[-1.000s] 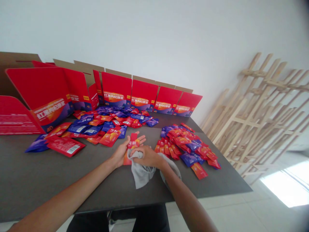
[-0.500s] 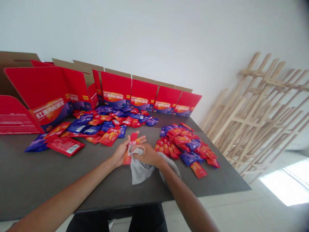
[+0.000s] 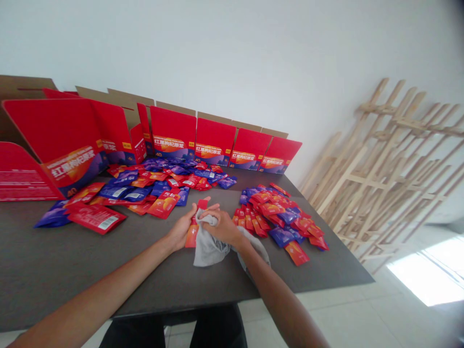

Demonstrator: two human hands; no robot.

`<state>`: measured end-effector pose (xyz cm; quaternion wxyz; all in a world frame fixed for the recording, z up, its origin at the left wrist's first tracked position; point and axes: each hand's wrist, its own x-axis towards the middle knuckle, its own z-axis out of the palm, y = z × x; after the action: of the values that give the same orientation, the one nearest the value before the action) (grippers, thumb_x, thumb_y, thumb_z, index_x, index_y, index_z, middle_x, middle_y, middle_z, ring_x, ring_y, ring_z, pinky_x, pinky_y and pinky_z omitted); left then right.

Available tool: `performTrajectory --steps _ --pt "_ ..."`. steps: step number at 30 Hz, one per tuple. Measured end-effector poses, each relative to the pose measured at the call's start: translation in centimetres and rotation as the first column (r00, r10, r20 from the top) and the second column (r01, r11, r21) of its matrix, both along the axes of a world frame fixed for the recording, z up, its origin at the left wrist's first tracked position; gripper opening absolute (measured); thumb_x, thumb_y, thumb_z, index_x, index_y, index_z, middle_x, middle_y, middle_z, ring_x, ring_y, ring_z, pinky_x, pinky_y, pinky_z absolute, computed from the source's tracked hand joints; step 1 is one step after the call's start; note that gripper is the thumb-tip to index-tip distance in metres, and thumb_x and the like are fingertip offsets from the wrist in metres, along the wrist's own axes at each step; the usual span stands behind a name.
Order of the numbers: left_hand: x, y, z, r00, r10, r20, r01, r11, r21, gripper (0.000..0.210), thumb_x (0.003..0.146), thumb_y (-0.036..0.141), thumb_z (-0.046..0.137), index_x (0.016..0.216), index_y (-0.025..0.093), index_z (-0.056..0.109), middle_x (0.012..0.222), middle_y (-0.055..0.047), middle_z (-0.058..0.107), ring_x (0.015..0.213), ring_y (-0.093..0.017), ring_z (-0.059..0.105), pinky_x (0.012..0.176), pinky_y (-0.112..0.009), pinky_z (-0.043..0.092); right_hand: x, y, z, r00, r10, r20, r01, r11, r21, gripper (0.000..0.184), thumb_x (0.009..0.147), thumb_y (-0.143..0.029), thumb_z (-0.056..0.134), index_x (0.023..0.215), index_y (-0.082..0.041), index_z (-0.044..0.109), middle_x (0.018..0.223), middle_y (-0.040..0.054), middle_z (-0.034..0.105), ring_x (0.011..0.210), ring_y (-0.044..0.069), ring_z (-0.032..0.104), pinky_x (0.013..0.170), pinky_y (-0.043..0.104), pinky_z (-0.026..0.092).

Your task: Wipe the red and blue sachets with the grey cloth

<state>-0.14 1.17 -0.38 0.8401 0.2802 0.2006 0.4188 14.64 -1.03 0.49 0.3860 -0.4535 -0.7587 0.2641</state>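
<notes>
A red-orange sachet (image 3: 191, 236) rests along the palm of my left hand (image 3: 180, 229), which holds it near the middle of the table. My right hand (image 3: 224, 229) is closed on a grey cloth (image 3: 210, 249) and presses it against the sachet's face, covering much of the print. The cloth hangs down toward the table, and part of it trails under my right forearm. To the left lies a loose spread of red and purple sachets (image 3: 165, 203). On the right side is a heap of similar sachets (image 3: 268, 208), some of them fanned in a row.
Red printed cartons (image 3: 174, 133) with raised flaps line the back of the dark table (image 3: 152, 285) against the wall. A larger open carton (image 3: 54, 140) stands at the left. Wooden frames (image 3: 384, 179) lean beyond the table's right edge.
My right hand and the cloth have moved slightly up along the sachet, covering more of its lettering. My left hand stays in place with the sachet.
</notes>
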Motion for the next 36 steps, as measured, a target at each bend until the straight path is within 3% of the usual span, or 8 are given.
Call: performTrajectory --steps 5,11,14,18,21,24,32,36 --pt "-0.7 1.1 0.0 0.991 0.13 0.003 -0.13 0.99 0.053 0.061 0.096 0.044 0.046 0.153 0.027 0.031 0.141 -0.013 0.057 0.121 -0.026 0.061 0.102 -0.04 0.048 0.0 -0.6 0.2 0.942 0.333 0.036 -0.328 0.938 -0.115 0.017 0.079 -0.021 0.065 0.093 -0.022 0.075 0.089 -0.0012 0.075 0.083 0.014 0.069 0.082 0.022 0.049" --pt "0.1 -0.1 0.2 1.0 -0.007 0.01 0.007 1.0 -0.019 0.059 0.096 0.04 0.049 0.151 0.026 0.036 0.135 -0.011 0.062 0.116 -0.028 0.064 0.101 -0.043 0.049 -0.3 0.0 0.1 0.988 -0.151 -0.017 0.152 0.988 0.029 0.02 0.082 -0.019 0.061 0.097 -0.023 0.072 0.097 0.0004 0.074 0.089 0.016 0.068 0.088 0.026 0.047" --pt "0.5 -0.7 0.3 1.0 -0.011 -0.006 0.011 1.0 -0.015 0.057 0.096 0.039 0.048 0.15 0.026 0.037 0.133 -0.01 0.064 0.116 -0.027 0.064 0.102 -0.043 0.048 -0.3 0.0 0.2 0.971 -0.233 -0.046 0.235 0.971 0.042 0.019 0.083 -0.019 0.06 0.098 -0.022 0.071 0.099 0.001 0.074 0.092 0.016 0.068 0.091 0.027 0.047" --pt "0.1 0.0 0.1 0.999 0.035 -0.007 -0.035 0.999 0.011 0.058 0.097 0.04 0.046 0.152 0.028 0.033 0.14 -0.011 0.058 0.12 -0.027 0.061 0.103 -0.044 0.047 -0.3 -0.5 0.4 0.999 0.027 0.022 -0.027 0.999 -0.021 0.019 0.08 -0.017 0.063 0.095 -0.022 0.074 0.094 -0.0001 0.074 0.089 0.015 0.068 0.086 0.024 0.047" --pt "-0.5 0.9 -0.1 0.986 0.164 0.018 -0.165 0.985 0.043 0.058 0.099 0.04 0.042 0.154 0.028 0.029 0.144 -0.012 0.054 0.123 -0.025 0.06 0.105 -0.042 0.046 -0.3 -0.9 0.5 0.957 0.283 0.057 -0.275 0.954 -0.116 0.019 0.079 -0.016 0.064 0.093 -0.023 0.075 0.092 -0.0018 0.075 0.088 0.014 0.069 0.083 0.021 0.047" --pt "-0.8 1.3 -0.2 0.973 0.23 0.027 -0.232 0.971 0.06 0.056 0.1 0.038 0.038 0.154 0.028 0.028 0.143 -0.012 0.055 0.121 -0.023 0.061 0.106 -0.041 0.045 -0.3 -1.1 0.6 0.936 0.343 0.083 -0.328 0.931 -0.157 0.019 0.079 -0.015 0.063 0.092 -0.023 0.075 0.093 -0.0028 0.075 0.087 0.013 0.069 0.081 0.02 0.047" --pt "0.2 -0.3 0.1 0.999 0.039 0.003 -0.039 0.999 0.009 0.057 0.095 0.041 0.049 0.15 0.028 0.038 0.127 -0.009 0.067 0.109 -0.027 0.068 0.097 -0.042 0.052 -0.3 -0.2 0.3 0.989 -0.147 -0.019 0.148 0.988 0.034 0.019 0.082 -0.018 0.06 0.097 -0.023 0.071 0.099 -0.0002 0.073 0.092 0.016 0.067 0.089 0.026 0.047" --pt "0.2 -0.2 -0.4 0.972 0.126 -0.198 -0.101 0.986 0.133 0.05 0.09 0.038 0.059 0.137 0.019 0.057 0.11 -0.009 0.075 0.104 -0.027 0.069 0.094 -0.035 0.051 -0.1 -0.2 0.4 0.996 -0.084 0.006 0.084 0.996 0.005 0.021 0.082 -0.018 0.058 0.097 -0.022 0.071 0.094 -0.0009 0.073 0.087 0.015 0.067 0.086 0.025 0.047"
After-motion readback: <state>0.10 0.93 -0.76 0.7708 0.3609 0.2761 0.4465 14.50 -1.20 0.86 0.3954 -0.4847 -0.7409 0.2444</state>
